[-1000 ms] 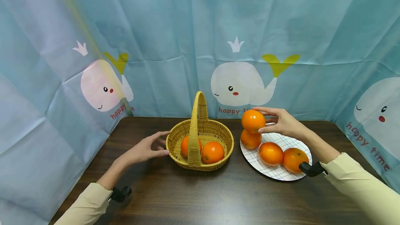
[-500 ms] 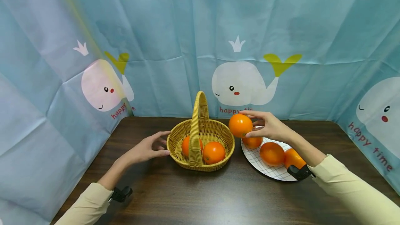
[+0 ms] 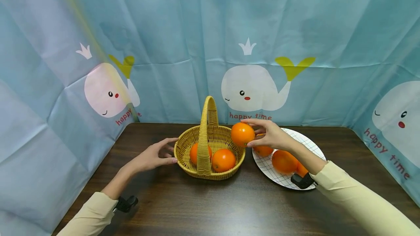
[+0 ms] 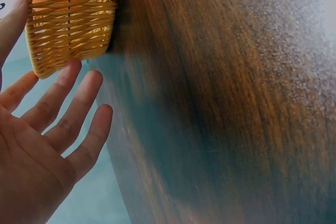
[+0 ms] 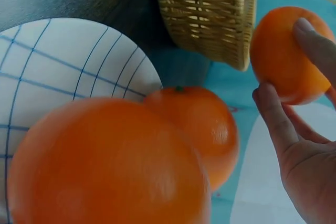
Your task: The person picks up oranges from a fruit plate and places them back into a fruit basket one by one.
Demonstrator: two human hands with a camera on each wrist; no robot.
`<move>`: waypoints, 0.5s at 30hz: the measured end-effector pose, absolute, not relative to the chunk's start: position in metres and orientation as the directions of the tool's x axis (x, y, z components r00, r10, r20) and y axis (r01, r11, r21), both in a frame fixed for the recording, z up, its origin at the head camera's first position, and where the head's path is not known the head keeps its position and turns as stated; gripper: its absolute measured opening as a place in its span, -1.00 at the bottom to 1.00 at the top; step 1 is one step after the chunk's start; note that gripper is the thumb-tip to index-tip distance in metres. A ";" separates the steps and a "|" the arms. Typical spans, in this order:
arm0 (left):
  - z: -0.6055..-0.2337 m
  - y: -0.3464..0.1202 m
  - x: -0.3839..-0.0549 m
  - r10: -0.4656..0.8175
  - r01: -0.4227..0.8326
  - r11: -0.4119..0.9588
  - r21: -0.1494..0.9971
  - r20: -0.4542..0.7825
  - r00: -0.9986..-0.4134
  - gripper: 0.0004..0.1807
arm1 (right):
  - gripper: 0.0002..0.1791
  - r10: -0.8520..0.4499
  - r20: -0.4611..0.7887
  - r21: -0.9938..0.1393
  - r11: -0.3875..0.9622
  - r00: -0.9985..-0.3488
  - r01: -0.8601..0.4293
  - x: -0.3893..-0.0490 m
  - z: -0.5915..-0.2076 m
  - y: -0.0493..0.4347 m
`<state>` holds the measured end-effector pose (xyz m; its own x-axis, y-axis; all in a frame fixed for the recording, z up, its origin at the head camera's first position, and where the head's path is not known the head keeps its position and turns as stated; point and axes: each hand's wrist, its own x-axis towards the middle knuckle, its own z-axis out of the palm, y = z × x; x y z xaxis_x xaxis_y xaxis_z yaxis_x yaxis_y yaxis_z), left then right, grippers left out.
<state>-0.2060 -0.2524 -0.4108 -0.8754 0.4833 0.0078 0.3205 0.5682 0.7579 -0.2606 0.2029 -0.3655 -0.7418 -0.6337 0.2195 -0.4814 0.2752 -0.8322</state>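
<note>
In the head view my right hand (image 3: pixel 273 136) pinches an orange (image 3: pixel 242 134) between thumb and fingers, over the right rim of a yellow wicker basket (image 3: pixel 214 176). The right wrist view shows that orange (image 5: pixel 287 55) in the fingertips, beside the basket wall (image 5: pixel 202 24). Two oranges lie inside the basket, one (image 3: pixel 224 160) at the front and the other (image 3: pixel 194 153) partly behind the tall handle. My left hand (image 3: pixel 152 157) is at the basket's left side, thumb and fingertips right at the rim. Its fingers (image 4: pixel 63 124) are spread and mostly straight in the left wrist view.
A white plate (image 3: pixel 310 139) with a blue grid stands right of the basket. On it are an orange (image 3: pixel 263 151) at the left, another (image 3: pixel 284 162) in the middle and a third (image 3: pixel 301 170) partly behind my right wrist. A blue whale-print curtain (image 3: pixel 170 46) hangs behind the dark table (image 3: pixel 197 207).
My right hand has carried the orange left and slightly down, from above the plate to the basket's right rim. My left hand has stayed at the basket.
</note>
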 end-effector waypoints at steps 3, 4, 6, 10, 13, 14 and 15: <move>-0.411 -0.253 -0.206 0.488 0.321 0.561 0.763 0.009 -0.873 -0.18 | -0.13 -0.642 0.214 -0.828 0.281 -0.736 -0.486 -0.264 -0.368 0.195; -0.411 -0.253 -0.206 0.490 0.320 0.557 0.766 0.008 -0.871 -0.17 | -0.13 -0.644 0.211 -0.829 0.280 -0.735 -0.484 -0.265 -0.368 0.192; -0.411 -0.253 -0.205 0.489 0.314 0.558 0.768 0.001 -0.872 -0.17 | -0.13 -0.650 0.204 -0.830 0.282 -0.732 -0.482 -0.266 -0.369 0.187; -0.411 -0.252 -0.205 0.487 0.311 0.557 0.771 0.000 -0.873 -0.17 | -0.11 -0.655 0.193 -0.833 0.284 -0.730 -0.475 -0.267 -0.370 0.180; -0.411 -0.253 -0.205 0.491 0.318 0.547 0.774 0.010 -0.871 -0.18 | -0.12 -0.662 0.186 -0.837 0.280 -0.726 -0.469 -0.269 -0.371 0.177; -0.410 -0.253 -0.205 0.494 0.322 0.543 0.776 0.015 -0.869 -0.18 | -0.14 -0.663 0.182 -0.840 0.280 -0.726 -0.465 -0.269 -0.371 0.176; -0.410 -0.253 -0.205 0.494 0.322 0.542 0.776 0.015 -0.869 -0.18 | -0.16 -0.662 0.179 -0.840 0.281 -0.728 -0.463 -0.269 -0.371 0.176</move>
<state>-0.2050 -0.2529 -0.4103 -0.8691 0.4944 0.0152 0.3221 0.5424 0.7759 -0.2693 0.1764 -0.3708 -0.7276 -0.6622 0.1791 -0.4630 0.2815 -0.8405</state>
